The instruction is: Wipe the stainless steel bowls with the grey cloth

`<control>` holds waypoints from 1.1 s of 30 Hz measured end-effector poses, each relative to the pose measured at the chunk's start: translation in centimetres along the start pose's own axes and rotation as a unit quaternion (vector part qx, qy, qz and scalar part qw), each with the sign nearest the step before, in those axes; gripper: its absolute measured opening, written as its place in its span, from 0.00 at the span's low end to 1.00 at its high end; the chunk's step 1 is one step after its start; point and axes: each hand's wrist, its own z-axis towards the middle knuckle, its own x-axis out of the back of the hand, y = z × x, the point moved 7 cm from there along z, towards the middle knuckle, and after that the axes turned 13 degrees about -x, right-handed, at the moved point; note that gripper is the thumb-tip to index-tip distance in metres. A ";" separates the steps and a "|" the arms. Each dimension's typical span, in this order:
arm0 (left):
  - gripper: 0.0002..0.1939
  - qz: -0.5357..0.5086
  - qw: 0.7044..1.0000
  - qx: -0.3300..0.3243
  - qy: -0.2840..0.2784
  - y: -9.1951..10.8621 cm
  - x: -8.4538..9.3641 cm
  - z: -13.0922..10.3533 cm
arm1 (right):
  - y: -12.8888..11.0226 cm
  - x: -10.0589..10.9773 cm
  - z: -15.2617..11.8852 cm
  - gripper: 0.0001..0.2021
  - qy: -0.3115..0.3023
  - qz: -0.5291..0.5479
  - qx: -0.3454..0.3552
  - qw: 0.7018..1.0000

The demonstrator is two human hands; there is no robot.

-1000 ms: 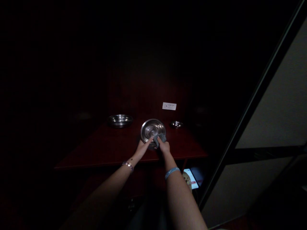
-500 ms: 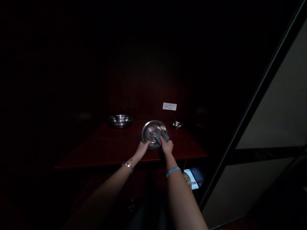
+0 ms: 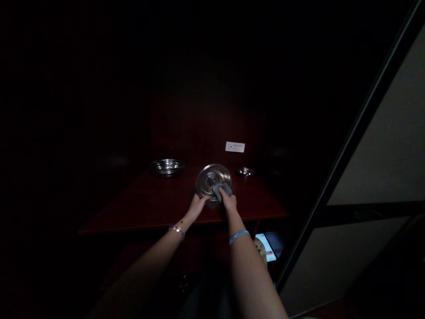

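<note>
1. Round silver metal dish (image 3: 206, 178) was tilted, face toward person, over dark red wooden worktop (image 3: 159, 204).
2. Left hand (image 3: 196, 207) pinched dish rim, 7 o'clock.
3. Right hand (image 3: 230, 203) pinched grey cloth (image 3: 227, 188) against dish face, 4 o'clock.
4. Stack of shiny round metal dishes (image 3: 168, 167) sat at held dish's 10 o'clock; small silver metal bowl (image 3: 245, 173), 2 o'clock.
</note>
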 end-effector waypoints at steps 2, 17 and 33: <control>0.23 0.000 1.000 0.002 0.019 0.6 0.5 -0.2 | 0.0 0.5 0.1 0.25 -0.008 0.008 -0.012 1.000; 0.26 -0.008 0.999 -0.017 -0.034 0.7 -0.9 -0.3 | 0.6 -2.1 -0.3 0.22 -0.116 0.073 -0.076 0.988; 0.37 -0.016 1.000 -0.023 0.004 2.1 -0.2 -0.5 | -0.9 0.1 -1.0 0.24 0.008 -0.078 -0.001 0.997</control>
